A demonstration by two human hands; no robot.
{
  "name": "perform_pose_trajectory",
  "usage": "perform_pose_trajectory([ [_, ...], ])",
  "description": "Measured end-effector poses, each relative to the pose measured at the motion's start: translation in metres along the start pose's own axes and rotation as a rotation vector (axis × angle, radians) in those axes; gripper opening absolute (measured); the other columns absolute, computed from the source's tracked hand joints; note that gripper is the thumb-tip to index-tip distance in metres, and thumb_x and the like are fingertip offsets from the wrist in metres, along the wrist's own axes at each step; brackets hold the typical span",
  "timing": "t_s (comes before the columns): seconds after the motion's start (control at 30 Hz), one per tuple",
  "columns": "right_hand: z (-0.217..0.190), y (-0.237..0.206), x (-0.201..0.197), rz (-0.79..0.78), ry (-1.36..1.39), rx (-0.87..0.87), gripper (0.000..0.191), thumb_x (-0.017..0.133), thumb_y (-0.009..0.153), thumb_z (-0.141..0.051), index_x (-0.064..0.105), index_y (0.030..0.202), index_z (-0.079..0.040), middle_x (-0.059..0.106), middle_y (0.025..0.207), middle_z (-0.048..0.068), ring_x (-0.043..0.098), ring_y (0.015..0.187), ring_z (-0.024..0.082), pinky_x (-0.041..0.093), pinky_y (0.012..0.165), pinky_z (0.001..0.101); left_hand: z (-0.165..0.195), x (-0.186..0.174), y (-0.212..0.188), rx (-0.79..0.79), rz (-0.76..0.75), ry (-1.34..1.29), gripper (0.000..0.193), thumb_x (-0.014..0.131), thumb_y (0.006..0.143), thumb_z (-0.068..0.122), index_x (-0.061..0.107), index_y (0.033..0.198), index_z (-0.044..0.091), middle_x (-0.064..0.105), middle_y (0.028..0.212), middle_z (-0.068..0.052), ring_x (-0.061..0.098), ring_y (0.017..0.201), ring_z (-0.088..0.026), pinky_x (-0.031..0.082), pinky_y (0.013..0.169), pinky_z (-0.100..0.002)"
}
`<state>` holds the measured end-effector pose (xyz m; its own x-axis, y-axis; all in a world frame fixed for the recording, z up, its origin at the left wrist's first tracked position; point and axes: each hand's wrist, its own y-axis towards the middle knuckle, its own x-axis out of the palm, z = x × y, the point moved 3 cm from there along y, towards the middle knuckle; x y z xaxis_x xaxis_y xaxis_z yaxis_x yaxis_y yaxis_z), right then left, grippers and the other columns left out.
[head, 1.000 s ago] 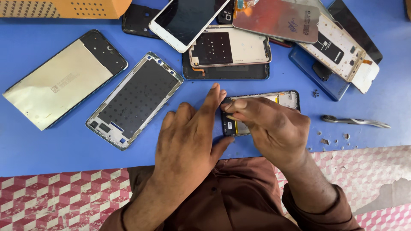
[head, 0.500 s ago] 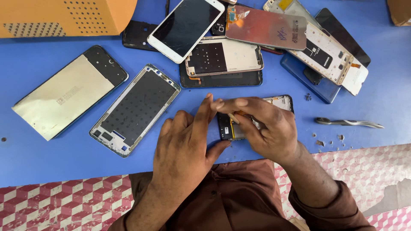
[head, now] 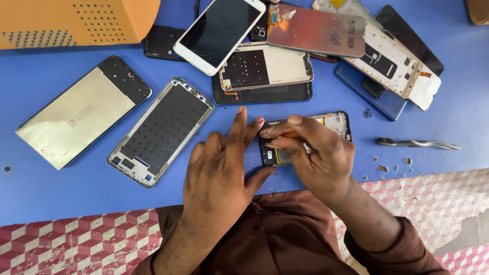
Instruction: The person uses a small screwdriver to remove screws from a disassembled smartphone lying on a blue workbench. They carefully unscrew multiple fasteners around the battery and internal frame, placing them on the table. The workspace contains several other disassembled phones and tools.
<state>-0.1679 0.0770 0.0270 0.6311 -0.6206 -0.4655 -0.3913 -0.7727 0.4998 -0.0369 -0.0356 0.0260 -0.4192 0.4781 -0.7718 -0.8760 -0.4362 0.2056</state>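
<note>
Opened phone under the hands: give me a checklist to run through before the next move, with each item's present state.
1. Opened phone lies flat on the blue table: ok.
2. Left hand steadies its left end, fingertips at the edge: ok.
3. Right hand pinches at the phone's upper left corner: ok; what it grips, cannot tell.
4. Tweezers within reach, lying right of the phone: ok.
5. Loose screws and bits lie scattered near the phone, uncontained: not ok.
6. Space around the phone: the empty frame and the stacked parts lie close by, not touching it: ok.
</note>
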Motion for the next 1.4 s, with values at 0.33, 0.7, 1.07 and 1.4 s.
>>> perform_pose_trajectory([
  [0.33,-0.004,0.012,-0.007,-0.115,0.004,-0.018,0.037,0.054,0.111,0.008,0.041,0.142,-0.007,0.075,0.118,0.015,0.078,0.108,0.026,0.068,0.093,0.0327,-0.002,0.002,-0.003,-0.032,-0.018,-0.015,0.105,0.088,0.073,0.042,0.036,0.152,-0.005,0.071,0.110,-0.002,0.052,0.080,-0.020,0.042,0.073,-0.037],
  [0.7,0.001,-0.012,0.009,0.121,-0.109,0.014,0.049,0.055,0.111,0.010,0.035,0.151,-0.011,0.074,0.111,0.015,0.080,0.098,0.023,0.070,0.085,0.0294,-0.001,0.000,-0.002,-0.054,-0.010,-0.027,0.105,0.088,0.070,0.039,0.037,0.152,-0.003,0.071,0.122,0.003,0.052,0.079,-0.018,0.041,0.074,-0.036],
  [1.07,-0.006,0.014,-0.010,-0.150,-0.013,-0.090,0.044,0.053,0.102,0.013,0.039,0.139,-0.006,0.068,0.123,0.027,0.074,0.115,0.038,0.067,0.092,0.0377,-0.002,-0.001,-0.004,0.005,0.042,-0.031,0.104,0.088,0.072,0.039,0.037,0.151,-0.004,0.072,0.125,0.002,0.052,0.080,-0.019,0.041,0.073,-0.036],
  [1.4,0.005,0.008,-0.010,-0.086,-0.022,-0.050,0.037,0.057,0.106,0.010,0.044,0.137,-0.005,0.075,0.103,0.016,0.080,0.097,0.027,0.069,0.084,0.0344,-0.002,-0.002,-0.002,-0.007,0.019,-0.034,0.099,0.087,0.073,0.040,0.040,0.149,-0.004,0.072,0.130,0.004,0.052,0.081,-0.019,0.042,0.075,-0.036],
])
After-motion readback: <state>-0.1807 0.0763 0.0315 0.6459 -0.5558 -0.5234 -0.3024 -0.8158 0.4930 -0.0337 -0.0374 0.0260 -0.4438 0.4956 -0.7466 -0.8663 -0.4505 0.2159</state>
